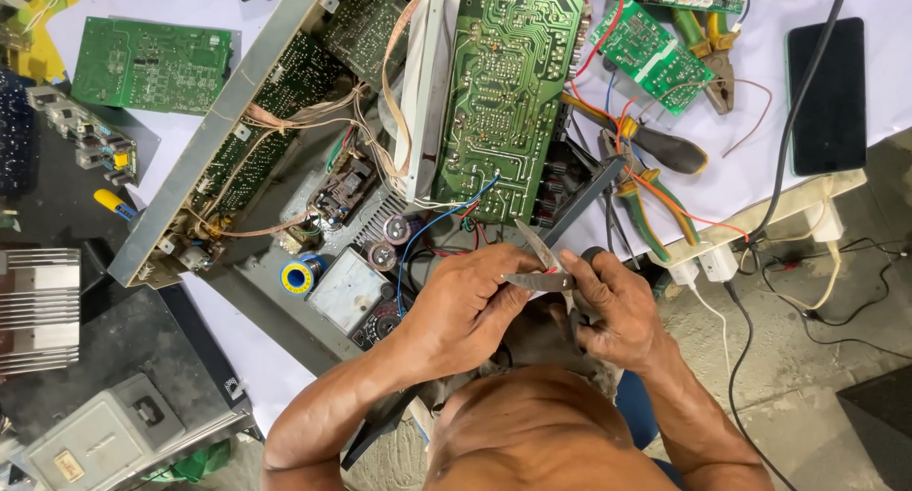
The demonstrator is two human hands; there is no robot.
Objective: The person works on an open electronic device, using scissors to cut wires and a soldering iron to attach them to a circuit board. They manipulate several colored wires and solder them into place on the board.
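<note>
green circuit board (503, 92) stands upturned in the opened metal chassis (204, 154) on the counter (256, 353). below it, left hand (465, 311) and right hand (613, 311) have fingers clenched on small scissors (541, 268), apparently trimming a red wire (472, 227); steady blades matter now.

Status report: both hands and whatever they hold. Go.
Left hand and right hand together grip metal tweezers. Red wire at left fingers. Green circuit board just beyond.
</note>
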